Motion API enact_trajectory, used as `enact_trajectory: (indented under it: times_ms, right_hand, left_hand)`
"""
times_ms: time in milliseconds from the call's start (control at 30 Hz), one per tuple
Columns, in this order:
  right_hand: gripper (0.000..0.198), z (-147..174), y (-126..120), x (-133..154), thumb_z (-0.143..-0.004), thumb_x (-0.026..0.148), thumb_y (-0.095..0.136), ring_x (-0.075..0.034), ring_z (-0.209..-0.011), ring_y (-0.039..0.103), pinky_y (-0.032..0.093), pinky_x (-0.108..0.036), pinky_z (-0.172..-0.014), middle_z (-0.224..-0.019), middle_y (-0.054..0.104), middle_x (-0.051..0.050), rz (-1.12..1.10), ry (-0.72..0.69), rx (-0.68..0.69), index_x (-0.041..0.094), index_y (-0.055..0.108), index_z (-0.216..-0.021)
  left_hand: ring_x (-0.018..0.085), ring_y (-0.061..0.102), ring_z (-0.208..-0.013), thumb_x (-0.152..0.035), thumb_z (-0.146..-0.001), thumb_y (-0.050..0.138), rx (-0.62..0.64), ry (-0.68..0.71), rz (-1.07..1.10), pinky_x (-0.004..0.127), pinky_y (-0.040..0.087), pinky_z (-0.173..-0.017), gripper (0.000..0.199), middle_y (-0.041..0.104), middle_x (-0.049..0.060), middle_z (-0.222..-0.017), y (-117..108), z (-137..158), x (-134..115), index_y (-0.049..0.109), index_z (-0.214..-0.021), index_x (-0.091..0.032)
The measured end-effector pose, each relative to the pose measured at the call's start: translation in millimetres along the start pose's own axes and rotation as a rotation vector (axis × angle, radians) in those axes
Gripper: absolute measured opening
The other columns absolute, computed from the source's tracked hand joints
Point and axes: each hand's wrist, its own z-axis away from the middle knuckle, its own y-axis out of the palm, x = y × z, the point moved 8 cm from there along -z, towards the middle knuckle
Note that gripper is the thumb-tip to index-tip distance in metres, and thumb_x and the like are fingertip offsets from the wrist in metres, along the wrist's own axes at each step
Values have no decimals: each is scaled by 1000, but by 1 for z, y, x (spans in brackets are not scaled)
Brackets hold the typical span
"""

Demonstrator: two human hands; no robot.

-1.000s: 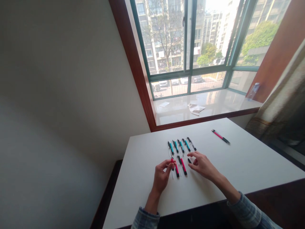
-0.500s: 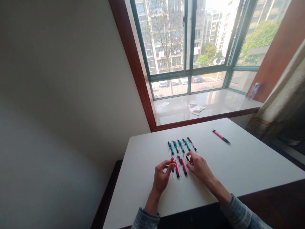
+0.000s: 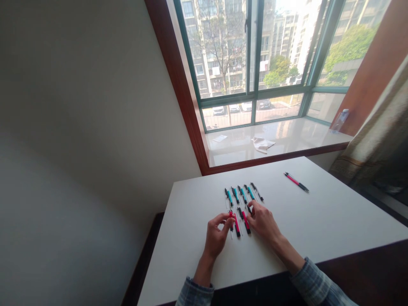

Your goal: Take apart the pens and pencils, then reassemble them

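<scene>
My left hand pinches a red pen barrel between thumb and fingertips, above the left end of the near row. Its lower part is partly hidden by the fingers. My right hand is closed on a small black pen part, held just right of the near row. Beneath and between the hands lie a red-and-black pen barrel and another red-and-black barrel, with a black pen part and thin clear refills beside them. Farther back, several teal-and-black barrels lie in a row with black parts.
Everything lies on a white table against the wall. At the back right rest red and black pens side by side. A cloth and a clear bottle are on the window sill. A curtain hangs at right.
My right hand has moved slightly left with the black pen part, closer to the red barrels. The left hand stays in place with the red barrel.
</scene>
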Motion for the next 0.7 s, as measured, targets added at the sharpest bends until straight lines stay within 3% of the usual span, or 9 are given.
enact_trajectory:
  times_ms: [500, 700]
  right_hand:
    - [22, 1, 1, -1, -90, 23, 53, -22, -77, 64, 47, -31, -73, -83, 67, -5, -38, -17, 10, 19, 63, -109]
    - [23, 4, -21, 7, -93, 35, 56, -24, -83, 65, 50, -36, -77, -89, 71, -8, -183, -5, -70, 20, 69, -105]
  left_hand:
    - [21, 70, -75, -45, -93, 65, 10, -4, -17, 33, 54, -77, 32, 79, 8, -88, 0, 0, 0, 79, -95, -16]
    - [21, 70, -76, -44, -93, 66, 13, 2, -10, 33, 54, -78, 31, 79, 8, -90, 0, 0, -3, 79, -94, -17]
